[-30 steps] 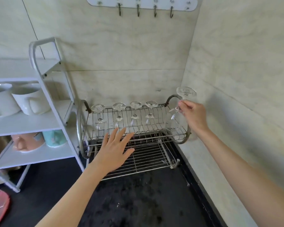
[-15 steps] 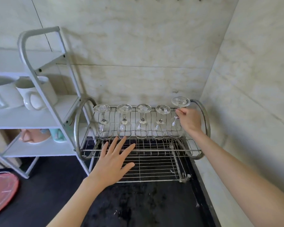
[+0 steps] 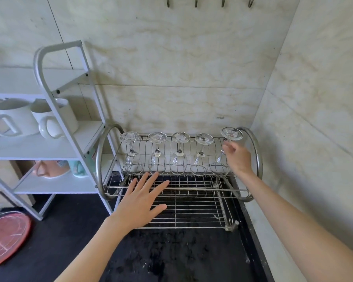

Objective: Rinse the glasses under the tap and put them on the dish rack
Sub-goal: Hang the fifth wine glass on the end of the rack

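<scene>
Five stemmed glasses stand upside down in a row along the upper tier of the wire dish rack (image 3: pixel 251 159), bowls down and feet up. The rack sits on the dark tabletop (image 3: pixel 171 257) in the corner of the tiled walls. The right hand (image 3: pixel 237 157) is at the rightmost glass (image 3: pixel 230 135), just below its foot; its fingers (image 3: pixel 225 148) curl loosely beside the stem, and I cannot tell whether they grip it or have let go. The other four glasses (image 3: pixel 178 153) stand apart from either hand. The left hand (image 3: pixel 140 202) hovers flat over the lower grid of the rack, fingers spread and holding nothing. To the left stands a white shelf unit (image 3: pixel 55 110) with two white mugs (image 3: pixel 16 119). A red tray (image 3: pixel 6 237) lies at the left edge.
</scene>
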Tool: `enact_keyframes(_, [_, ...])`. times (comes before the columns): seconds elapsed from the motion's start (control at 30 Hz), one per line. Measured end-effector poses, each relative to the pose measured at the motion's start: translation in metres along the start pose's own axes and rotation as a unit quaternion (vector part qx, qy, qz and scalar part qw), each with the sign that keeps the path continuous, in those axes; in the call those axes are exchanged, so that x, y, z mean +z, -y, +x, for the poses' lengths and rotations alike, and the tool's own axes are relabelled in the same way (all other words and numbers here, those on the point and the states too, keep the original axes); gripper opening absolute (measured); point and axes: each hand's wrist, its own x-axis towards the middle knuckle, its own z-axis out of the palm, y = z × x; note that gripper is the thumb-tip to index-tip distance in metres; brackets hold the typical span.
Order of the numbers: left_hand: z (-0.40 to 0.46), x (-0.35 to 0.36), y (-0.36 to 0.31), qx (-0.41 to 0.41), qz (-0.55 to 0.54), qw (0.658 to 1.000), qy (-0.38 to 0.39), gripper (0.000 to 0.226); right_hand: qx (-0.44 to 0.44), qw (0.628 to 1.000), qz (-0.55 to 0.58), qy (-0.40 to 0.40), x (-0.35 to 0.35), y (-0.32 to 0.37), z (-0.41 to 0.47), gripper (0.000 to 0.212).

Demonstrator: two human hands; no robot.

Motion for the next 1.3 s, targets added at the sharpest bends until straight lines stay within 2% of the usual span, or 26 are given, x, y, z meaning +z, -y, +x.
enact_keyframes(0.07, [0.002,-0.006,-0.001,-0.015,0.013,0.999,0.035,0.068,0.01,1.0,0.003,0.018,-0.001,0.003,-0.003,0.037])
enact_keyframes(0.2, [-0.002,-0.012,-0.005,-0.023,0.01,0.999,0.042,0.067,0.04,0.998,0.021,0.048,-0.007,0.014,-0.025,0.052])
enact_keyframes(0.23, [-0.005,-0.012,-0.006,-0.025,0.009,0.999,0.03,0.071,0.031,0.998,0.018,0.05,-0.007,0.015,-0.033,0.054])
enact_keyframes(0.33, [-0.024,-0.015,-0.014,-0.013,-0.007,1.0,-0.023,0.105,-0.021,0.998,-0.022,0.048,-0.012,0.025,-0.07,0.057])
enact_keyframes(0.37, [-0.034,-0.015,-0.016,-0.013,-0.015,0.999,-0.037,0.108,-0.042,0.997,-0.038,0.056,-0.014,0.029,-0.086,0.056])
enact_keyframes(0.47, [-0.07,-0.01,-0.021,-0.022,-0.029,0.995,-0.09,0.093,-0.125,0.981,-0.121,0.085,-0.013,0.046,-0.138,0.055])
enact_keyframes(0.63, [-0.157,0.003,-0.013,-0.087,0.002,0.992,-0.091,0.07,-0.226,0.931,-0.252,0.135,0.006,0.073,-0.226,0.063])
enact_keyframes(0.73, [-0.229,0.011,-0.003,-0.125,0.034,0.988,-0.085,0.062,-0.287,0.903,-0.277,0.161,0.029,0.088,-0.29,0.065])
enact_keyframes(0.87, [-0.335,0.02,0.014,-0.189,0.032,0.979,-0.075,0.062,-0.346,0.883,-0.246,0.2,0.064,0.121,-0.375,0.068])
enact_keyframes(1.07, [-0.478,0.027,0.04,-0.328,0.01,0.942,-0.067,0.059,-0.464,0.827,-0.176,0.263,0.123,0.182,-0.478,0.064])
enact_keyframes(1.3, [-0.608,0.044,0.084,-0.493,-0.027,0.866,-0.078,0.062,-0.544,0.748,-0.129,0.358,0.211,0.263,-0.563,0.07])
